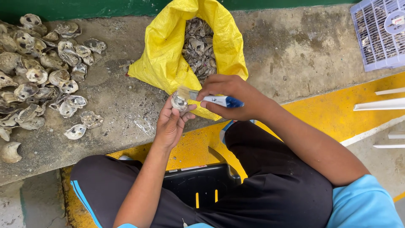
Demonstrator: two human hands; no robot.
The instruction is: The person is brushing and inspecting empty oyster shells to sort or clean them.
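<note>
My left hand (170, 123) holds a small grey oyster shell (179, 102) up in front of me, fingers wrapped behind it. My right hand (230, 97) grips a brush (211, 98) with a white and blue handle; its pale bristles rest against the top of the shell. Just behind both hands lies an open yellow woven sack (162, 59) filled with dark shells (198, 48).
A heap of cleaned oyster shells (38, 71) spreads over the concrete floor at the left. A pale lilac plastic crate (379, 31) stands at the top right. White strips (379, 104) lie at the right. A black plastic seat (198, 181) sits between my legs on a yellow-painted ledge.
</note>
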